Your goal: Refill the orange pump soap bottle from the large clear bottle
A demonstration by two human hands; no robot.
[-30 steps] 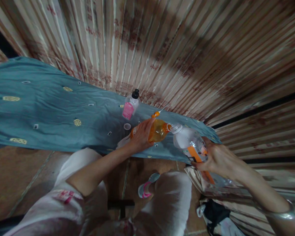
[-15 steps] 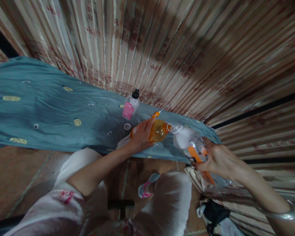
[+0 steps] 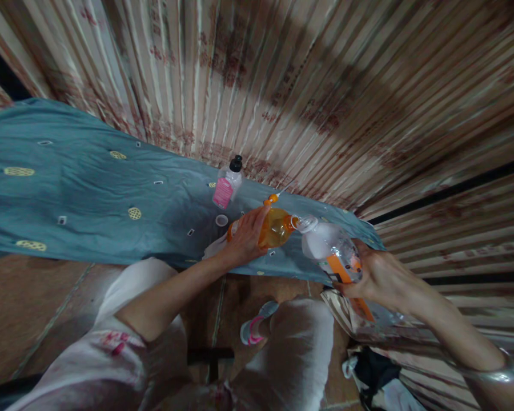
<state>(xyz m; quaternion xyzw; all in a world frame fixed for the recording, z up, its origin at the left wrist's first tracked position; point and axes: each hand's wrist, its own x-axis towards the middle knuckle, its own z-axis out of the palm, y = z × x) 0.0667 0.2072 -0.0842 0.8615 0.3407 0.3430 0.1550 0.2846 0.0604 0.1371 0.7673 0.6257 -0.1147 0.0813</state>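
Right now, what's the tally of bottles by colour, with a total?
Orange bottle: 1, in the left hand
Clear bottles: 2, one in the right hand, one with a pink label on the cloth
Total: 3

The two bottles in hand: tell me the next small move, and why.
Probably a slight steadying by the right hand, to line the clear bottle up with the orange bottle in the left hand: their necks meet at the mouths, above the teal cloth, so a small slip could part them. Any flow is too faint to tell.
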